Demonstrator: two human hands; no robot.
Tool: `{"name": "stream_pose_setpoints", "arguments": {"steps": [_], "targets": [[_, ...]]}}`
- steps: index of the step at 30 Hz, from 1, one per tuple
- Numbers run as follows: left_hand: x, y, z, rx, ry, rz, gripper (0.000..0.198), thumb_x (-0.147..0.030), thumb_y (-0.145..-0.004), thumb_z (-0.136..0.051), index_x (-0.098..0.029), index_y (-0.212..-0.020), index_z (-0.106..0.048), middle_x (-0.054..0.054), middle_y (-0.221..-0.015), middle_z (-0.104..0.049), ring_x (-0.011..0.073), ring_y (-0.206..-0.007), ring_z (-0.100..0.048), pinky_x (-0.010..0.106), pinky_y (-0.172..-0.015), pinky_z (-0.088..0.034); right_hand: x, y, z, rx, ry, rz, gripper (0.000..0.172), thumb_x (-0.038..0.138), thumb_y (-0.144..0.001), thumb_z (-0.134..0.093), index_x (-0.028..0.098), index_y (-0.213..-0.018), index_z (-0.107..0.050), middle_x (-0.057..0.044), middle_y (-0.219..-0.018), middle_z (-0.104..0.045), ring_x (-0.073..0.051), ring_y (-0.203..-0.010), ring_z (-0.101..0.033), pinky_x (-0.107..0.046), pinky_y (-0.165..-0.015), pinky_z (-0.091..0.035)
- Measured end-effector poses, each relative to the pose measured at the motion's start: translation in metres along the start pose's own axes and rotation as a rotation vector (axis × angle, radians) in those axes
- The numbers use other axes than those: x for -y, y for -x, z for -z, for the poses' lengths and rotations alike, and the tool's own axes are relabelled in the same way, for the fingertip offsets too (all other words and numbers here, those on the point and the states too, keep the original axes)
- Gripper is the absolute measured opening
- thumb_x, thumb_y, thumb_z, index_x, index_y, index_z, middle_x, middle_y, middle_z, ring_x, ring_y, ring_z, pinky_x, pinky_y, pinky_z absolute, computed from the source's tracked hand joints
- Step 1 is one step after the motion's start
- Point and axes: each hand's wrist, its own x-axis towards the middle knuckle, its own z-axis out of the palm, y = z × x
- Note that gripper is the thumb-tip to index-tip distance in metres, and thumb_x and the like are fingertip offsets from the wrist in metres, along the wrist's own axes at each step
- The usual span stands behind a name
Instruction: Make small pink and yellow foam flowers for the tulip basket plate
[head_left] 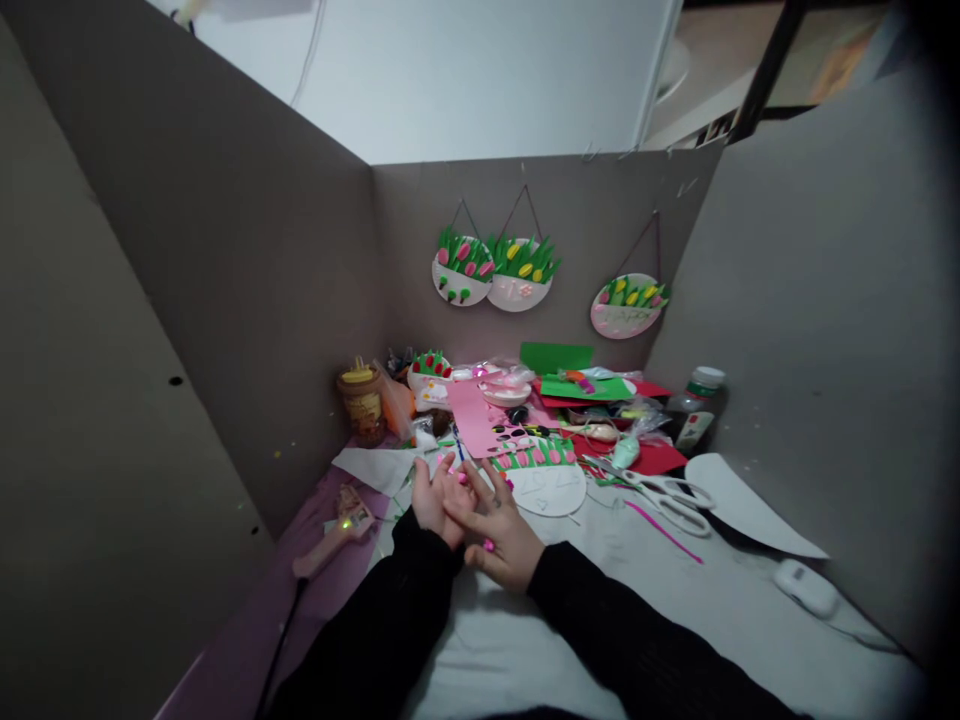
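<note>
My left hand [433,500] is turned palm up in front of me, with its fingers loosely stretched out. Across its palm lie the spread fingers of my right hand [506,540]. A small shiny pink piece [462,478] shows between the two hands, and another pink piece [489,545] sits by my right thumb; they are too small to name surely. Just beyond my right fingers lies a white paper-plate craft [551,492] with pink tulips, green leaves and faint pencil marks. Blue-tipped tool parts [457,443] stick up behind my fingers, partly hidden.
A pink glue gun [337,535] lies left, its light lit. White-handled scissors [671,500], a magenta strip [664,532] and a white case [806,588] lie right. Behind are pink paper [472,415], a bottle [694,410] and a brown cup [362,405]. Grey panels enclose three sides.
</note>
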Motion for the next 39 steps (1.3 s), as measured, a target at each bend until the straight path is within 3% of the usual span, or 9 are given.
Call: {"name": "stream_pose_setpoints", "arguments": {"steps": [3,9,12,18,21,26,32,36,39], "targets": [[0.0001,-0.0007,0.0003,0.013,-0.004,0.002,0.046,-0.058,-0.082,-0.029,-0.017,-0.089,-0.049,0.007,-0.081,-0.053,0.0152,-0.063,-0.053,0.030,-0.059,-0.046,-0.0021,-0.0002,-0.0009,-0.017,0.023,-0.038,0.058,0.056,-0.081,-0.042,0.025,-0.131,-0.041,-0.005,-0.148,-0.009,-0.036,-0.133,-0.006,-0.057,-0.101,-0.022],[-0.0005,0.0017,-0.0032,0.001,-0.010,0.005,0.048,-0.058,-0.083,-0.025,-0.017,-0.088,-0.048,0.007,-0.080,-0.053,0.0170,-0.067,-0.055,0.030,-0.060,-0.046,-0.0009,-0.0005,0.0001,-0.012,-0.020,0.036,0.053,0.056,-0.079,-0.046,0.029,-0.124,-0.049,-0.001,-0.149,-0.002,-0.036,-0.133,-0.003,-0.056,-0.102,-0.020],[-0.0019,0.0024,-0.0036,-0.003,-0.011,0.003,0.049,-0.059,-0.082,-0.026,-0.016,-0.088,-0.049,0.007,-0.079,-0.053,0.0158,-0.063,-0.054,0.030,-0.060,-0.046,0.0015,-0.0010,0.0009,-0.004,0.047,0.000,0.059,0.054,-0.080,-0.045,0.024,-0.130,-0.042,-0.005,-0.149,-0.006,-0.037,-0.133,-0.002,-0.057,-0.101,-0.021],[-0.0045,0.0012,-0.0016,0.013,-0.013,-0.009,0.050,-0.059,-0.083,-0.024,-0.016,-0.088,-0.049,0.007,-0.080,-0.053,0.0160,-0.065,-0.055,0.030,-0.059,-0.046,0.0050,-0.0022,0.0039,-0.058,0.093,0.095,0.052,0.055,-0.079,-0.049,0.027,-0.122,-0.051,-0.004,-0.148,-0.012,-0.036,-0.131,-0.010,-0.057,-0.100,-0.022],[-0.0044,0.0013,-0.0016,0.024,-0.025,-0.001,0.051,-0.059,-0.082,-0.024,-0.016,-0.088,-0.050,0.007,-0.080,-0.053,0.0167,-0.065,-0.055,0.031,-0.057,-0.046,0.0041,-0.0029,0.0049,-0.063,0.124,0.039,0.054,0.051,-0.080,-0.048,0.022,-0.127,-0.046,-0.008,-0.147,-0.016,-0.037,-0.131,-0.009,-0.057,-0.100,-0.024],[-0.0042,-0.0003,-0.0006,0.054,-0.008,-0.045,0.050,-0.060,-0.082,-0.023,-0.017,-0.088,-0.050,0.006,-0.080,-0.053,0.0151,-0.062,-0.054,0.030,-0.057,-0.046,0.0017,-0.0002,0.0044,-0.098,0.071,0.069,0.040,0.045,-0.082,-0.047,0.027,-0.117,-0.055,-0.002,-0.146,-0.020,-0.034,-0.131,-0.013,-0.055,-0.099,-0.026],[-0.0015,0.0010,-0.0029,-0.005,-0.052,-0.018,0.051,-0.060,-0.082,-0.024,-0.017,-0.091,-0.050,0.008,-0.082,-0.053,0.0167,-0.066,-0.056,0.030,-0.057,-0.046,0.0029,-0.0025,0.0021,-0.040,0.077,-0.003,0.055,0.049,-0.082,-0.045,0.023,-0.129,-0.043,-0.006,-0.147,-0.018,-0.035,-0.132,-0.009,-0.056,-0.099,-0.026],[-0.0035,0.0010,-0.0032,0.026,-0.010,-0.028,0.049,-0.059,-0.083,-0.024,-0.017,-0.089,-0.049,0.006,-0.080,-0.053,0.0139,-0.060,-0.053,0.028,-0.056,-0.045,0.0027,-0.0003,0.0025,-0.064,0.057,0.072,0.048,0.050,-0.082,-0.045,0.027,-0.123,-0.049,-0.002,-0.146,-0.020,-0.034,-0.132,-0.011,-0.055,-0.099,-0.025],[-0.0026,0.0012,-0.0036,-0.019,-0.051,-0.003,0.049,-0.059,-0.083,-0.024,-0.017,-0.091,-0.048,0.007,-0.080,-0.054,0.0157,-0.063,-0.055,0.029,-0.057,-0.045,0.0039,-0.0002,0.0019,-0.062,0.050,0.074,0.055,0.057,-0.080,-0.044,0.027,-0.127,-0.046,-0.004,-0.147,-0.019,-0.036,-0.131,-0.011,-0.056,-0.099,-0.025]]}}
